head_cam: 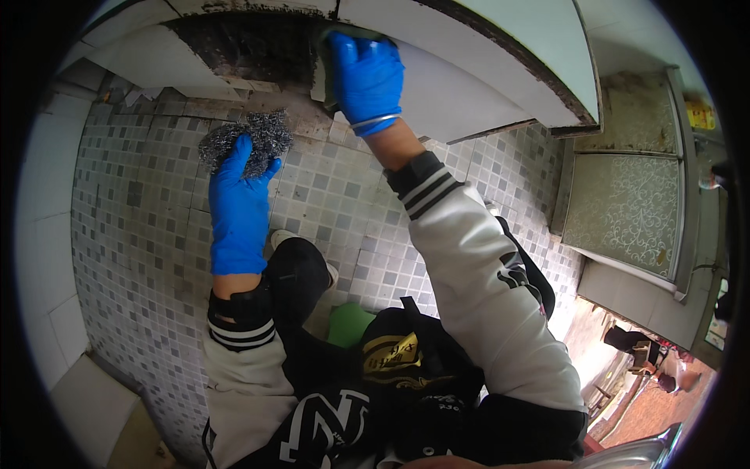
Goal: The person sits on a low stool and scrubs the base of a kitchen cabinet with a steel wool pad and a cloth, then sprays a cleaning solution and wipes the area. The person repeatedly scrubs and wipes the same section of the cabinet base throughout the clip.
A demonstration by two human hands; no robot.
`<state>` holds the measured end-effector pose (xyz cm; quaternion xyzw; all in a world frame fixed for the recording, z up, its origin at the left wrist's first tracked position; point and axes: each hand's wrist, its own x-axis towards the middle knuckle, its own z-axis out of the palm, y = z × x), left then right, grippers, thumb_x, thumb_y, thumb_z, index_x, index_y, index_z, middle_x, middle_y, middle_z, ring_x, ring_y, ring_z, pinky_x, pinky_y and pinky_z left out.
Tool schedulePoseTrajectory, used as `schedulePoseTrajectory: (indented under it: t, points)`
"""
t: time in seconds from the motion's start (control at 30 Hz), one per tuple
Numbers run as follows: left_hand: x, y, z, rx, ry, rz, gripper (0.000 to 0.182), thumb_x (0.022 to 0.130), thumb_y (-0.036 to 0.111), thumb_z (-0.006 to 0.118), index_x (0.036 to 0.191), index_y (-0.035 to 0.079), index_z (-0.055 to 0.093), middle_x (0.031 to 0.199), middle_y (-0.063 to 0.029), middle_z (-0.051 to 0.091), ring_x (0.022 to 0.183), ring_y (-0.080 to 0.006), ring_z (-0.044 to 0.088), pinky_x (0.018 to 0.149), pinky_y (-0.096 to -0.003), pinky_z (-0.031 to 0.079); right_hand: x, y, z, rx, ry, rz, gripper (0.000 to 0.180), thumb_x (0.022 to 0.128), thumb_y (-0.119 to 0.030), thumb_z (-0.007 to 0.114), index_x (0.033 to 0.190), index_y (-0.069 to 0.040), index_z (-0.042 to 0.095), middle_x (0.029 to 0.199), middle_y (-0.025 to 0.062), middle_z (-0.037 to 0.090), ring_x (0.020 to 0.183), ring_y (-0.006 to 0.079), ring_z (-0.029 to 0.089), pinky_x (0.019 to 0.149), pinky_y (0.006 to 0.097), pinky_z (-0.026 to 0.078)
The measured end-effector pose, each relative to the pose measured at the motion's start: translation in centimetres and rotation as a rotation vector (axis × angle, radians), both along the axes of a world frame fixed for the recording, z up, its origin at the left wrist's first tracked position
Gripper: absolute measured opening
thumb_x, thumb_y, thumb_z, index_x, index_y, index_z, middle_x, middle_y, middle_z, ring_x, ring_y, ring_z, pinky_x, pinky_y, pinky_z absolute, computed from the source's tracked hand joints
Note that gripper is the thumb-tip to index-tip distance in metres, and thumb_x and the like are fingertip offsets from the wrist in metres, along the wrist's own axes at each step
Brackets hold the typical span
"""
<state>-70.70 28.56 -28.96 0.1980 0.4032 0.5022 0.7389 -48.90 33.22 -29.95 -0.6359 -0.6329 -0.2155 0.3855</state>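
Observation:
My left hand point(239, 214), in a blue disposable glove, grips a clump of steel wool scourer point(270, 126) above the tiled floor. My right hand point(371, 82), gloved the same way, presses a green scouring pad point(326, 73) to the right edge of a dark opening point(252, 50) in a white-tiled counter front point(445, 88). Most of the pad is covered by that hand. Black grime coats the inside of the opening and the strip above it. A pale band circles the right glove's cuff.
Small grey and white mosaic tiles cover the floor point(328, 182). A counter edge point(515, 55) with dark, worn trim juts out overhead. Patterned cabinet doors point(624, 211) stand at the right. Something green point(350, 324) lies beneath my body. Beyond the doorway, a person point(674, 372) is partly visible.

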Motion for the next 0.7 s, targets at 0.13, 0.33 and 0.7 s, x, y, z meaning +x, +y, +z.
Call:
schedulePoseTrajectory:
  t: [0.13, 0.33, 0.7]
  points:
    - [-0.2, 0.7, -0.3, -0.031, 0.016, 0.027, 0.034, 0.09, 0.012, 0.064, 0.123, 0.005, 0.056, 0.123, -0.0101, 0.06, 0.112, -0.0243, 0.057, 0.097, -0.0412, 0.045, 0.0, 0.5, -1.0, -0.209, -0.385, 0.033, 0.039, 0.077, -0.014, 0.068, 0.115, -0.02, 0.061, 0.092, 0.0092, 0.061, 0.085, 0.0272, 0.064, 0.069, 0.0366, 0.054]
    - [-0.5, 1.0, -0.7, 0.0, -0.036, 0.058, 0.032, 0.09, 0.011, 0.064, 0.12, 0.005, 0.057, 0.121, -0.01, 0.06, 0.108, -0.0234, 0.058, 0.095, -0.039, 0.047, 9.5, -10.5, -6.1, -0.699, 0.095, -0.113, 0.021, 0.087, -0.029, 0.061, 0.09, -0.008, 0.062, 0.082, 0.0189, 0.065, 0.079, 0.038, 0.065, 0.066, 0.0451, 0.053]
    - [0.8, 1.0, -2.2, -0.017, -0.152, 0.021, 0.028, 0.09, 0.014, 0.064, 0.116, 0.004, 0.06, 0.118, -0.0103, 0.062, 0.106, -0.0236, 0.06, 0.092, -0.0377, 0.05, 16.9, -33.5, -0.5, -0.032, 1.166, -0.054, 0.028, 0.093, -0.003, 0.056, 0.12, -0.003, 0.054, 0.107, 0.0021, 0.059, 0.096, 0.0113, 0.054, 0.09, 0.0256, 0.043]
